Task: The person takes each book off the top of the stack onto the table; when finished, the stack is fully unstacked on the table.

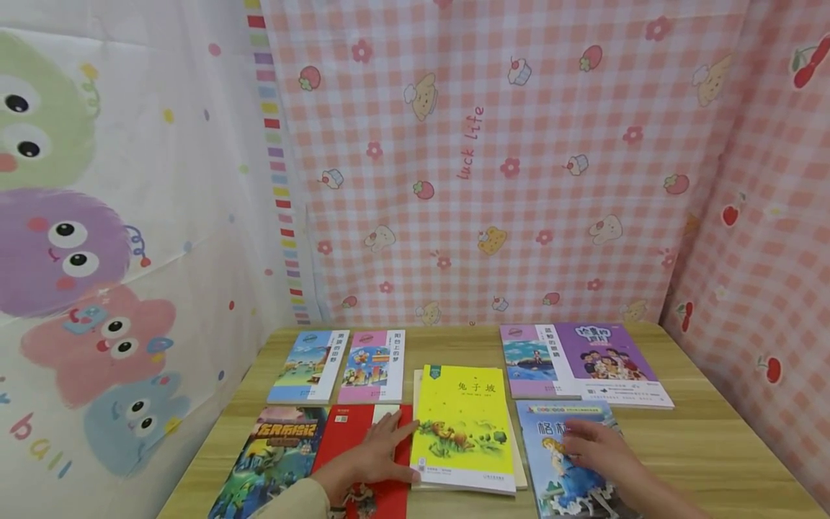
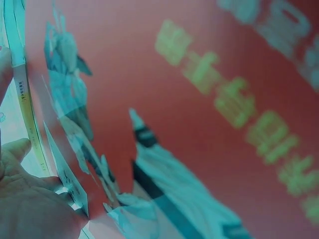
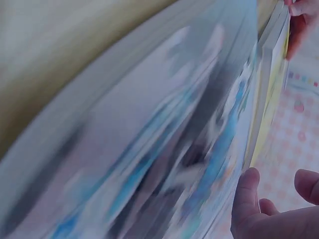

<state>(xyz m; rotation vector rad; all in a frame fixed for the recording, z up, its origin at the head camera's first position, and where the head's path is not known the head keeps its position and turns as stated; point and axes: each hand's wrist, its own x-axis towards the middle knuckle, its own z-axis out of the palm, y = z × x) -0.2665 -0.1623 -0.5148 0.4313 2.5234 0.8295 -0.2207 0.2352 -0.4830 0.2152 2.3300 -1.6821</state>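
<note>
A yellow picture-covered book [image 1: 462, 396] lies on a cream-edged book [image 1: 521, 465] in the middle of the table. My left hand [image 1: 371, 455] is over a red book [image 1: 346, 425], its spread fingertips at the left edge of the yellow book. Over a blue book with a girl in a blue dress [image 1: 551, 476] hovers my right hand [image 1: 599, 448], fingers loosely bent and nothing held. In the right wrist view, the right fingers [image 3: 246, 189] are near the blue book's cover. The red cover [image 2: 114, 74] fills most of the left wrist view.
Two books, one blue [image 1: 305, 367] and one pink [image 1: 369, 371], lie at the back left. Another pink book [image 1: 528, 367] and a purple book [image 1: 606, 353] lie at the back right. A dark green book [image 1: 275, 461] is at front left. Wooden table [image 1: 713, 461] extends right.
</note>
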